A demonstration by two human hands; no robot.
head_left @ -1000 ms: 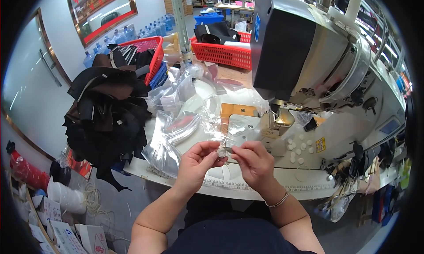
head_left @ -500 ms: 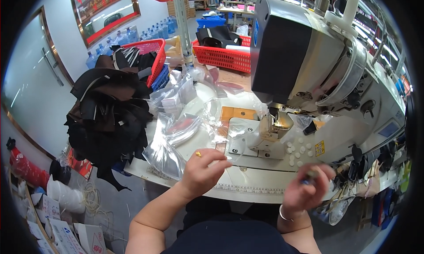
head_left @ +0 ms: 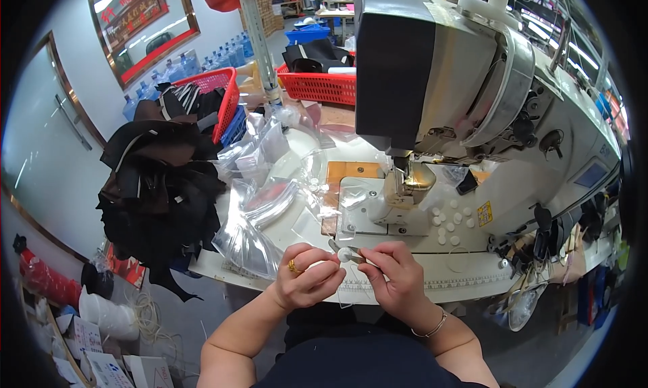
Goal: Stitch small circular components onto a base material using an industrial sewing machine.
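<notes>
My left hand (head_left: 307,274) and my right hand (head_left: 395,270) meet at the near edge of the white sewing table (head_left: 466,280). Between their fingertips is a small white round piece (head_left: 345,254). My right hand also pinches a thin metal tool, likely tweezers (head_left: 354,253), its tip against the white piece. A ring shows on my left hand, a bracelet on my right wrist. Just behind the hands stands the big sewing machine (head_left: 445,84) with its presser foot (head_left: 405,185).
Several small white discs (head_left: 449,219) lie beside the machine base. Clear plastic bags (head_left: 260,206) spread over the table's left half. A pile of black fabric (head_left: 158,199) hangs at the left edge. Red baskets (head_left: 320,86) stand at the back. Boxes and cord lie on the floor lower left.
One second ago both hands held a small clear bag. Then my right hand swung out to the right. Now it is back at the left hand, holding the tool against a white piece.
</notes>
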